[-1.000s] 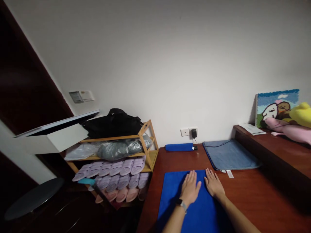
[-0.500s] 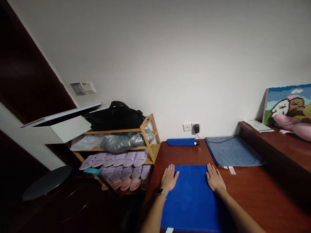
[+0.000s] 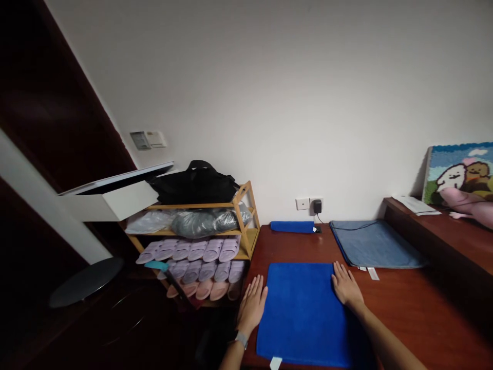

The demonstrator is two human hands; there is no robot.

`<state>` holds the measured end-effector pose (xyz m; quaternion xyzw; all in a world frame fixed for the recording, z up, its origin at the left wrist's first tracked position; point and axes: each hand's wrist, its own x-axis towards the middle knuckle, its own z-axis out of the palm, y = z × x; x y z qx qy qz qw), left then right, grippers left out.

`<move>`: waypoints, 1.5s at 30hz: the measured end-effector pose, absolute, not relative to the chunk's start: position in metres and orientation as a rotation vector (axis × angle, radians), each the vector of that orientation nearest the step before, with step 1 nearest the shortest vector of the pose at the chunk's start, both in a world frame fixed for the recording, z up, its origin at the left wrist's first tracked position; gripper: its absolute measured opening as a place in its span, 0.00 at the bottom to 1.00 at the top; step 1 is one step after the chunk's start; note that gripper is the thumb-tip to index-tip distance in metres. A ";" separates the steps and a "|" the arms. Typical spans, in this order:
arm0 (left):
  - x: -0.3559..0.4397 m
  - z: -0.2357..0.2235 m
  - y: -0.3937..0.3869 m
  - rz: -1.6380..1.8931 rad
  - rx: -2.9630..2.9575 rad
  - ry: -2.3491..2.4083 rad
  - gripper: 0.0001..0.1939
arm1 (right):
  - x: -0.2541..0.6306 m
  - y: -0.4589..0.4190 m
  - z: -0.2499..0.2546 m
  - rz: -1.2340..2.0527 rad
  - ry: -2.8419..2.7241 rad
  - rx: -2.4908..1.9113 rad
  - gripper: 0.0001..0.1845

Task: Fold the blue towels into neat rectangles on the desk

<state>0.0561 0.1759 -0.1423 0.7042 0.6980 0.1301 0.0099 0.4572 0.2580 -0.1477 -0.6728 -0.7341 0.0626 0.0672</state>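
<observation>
A bright blue towel (image 3: 304, 313) lies flat on the brown wooden table (image 3: 419, 313), a white tag showing at its near left corner. Beside the towel's left edge is my left hand (image 3: 252, 304), its fingers stretched out, with a watch on the wrist. My right hand (image 3: 346, 287) rests flat at the far right corner of the towel, fingers extended and touching its edge. Neither hand grips anything. Against the wall lies a rolled blue towel (image 3: 291, 226). A stack of grey-blue towels (image 3: 377, 242) with white tags lies to the right.
Left of the table stands a wooden rack (image 3: 246, 218) with several slippers (image 3: 229, 248), plastic-wrapped items and a black bag (image 3: 196, 184). An adapter (image 3: 317, 206) sits in the wall socket, its cable crossing the grey-blue towels. A raised ledge (image 3: 454, 231) borders the right side.
My left hand has slid off the towel's far left corner, moving nearer and to the left. My right hand stays at the right corner. The view has shifted slightly left.
</observation>
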 end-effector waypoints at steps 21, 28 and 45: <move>0.065 -0.125 0.177 0.284 2.249 2.072 0.30 | 0.459 0.217 -0.141 0.260 -2.139 -2.115 0.38; 0.054 -0.128 0.182 0.194 2.263 2.096 0.30 | 0.456 0.214 -0.129 0.318 -2.167 -2.053 0.37; 0.258 -0.130 0.213 0.277 2.481 1.614 0.36 | 0.456 0.215 -0.124 0.349 -2.163 -2.067 0.37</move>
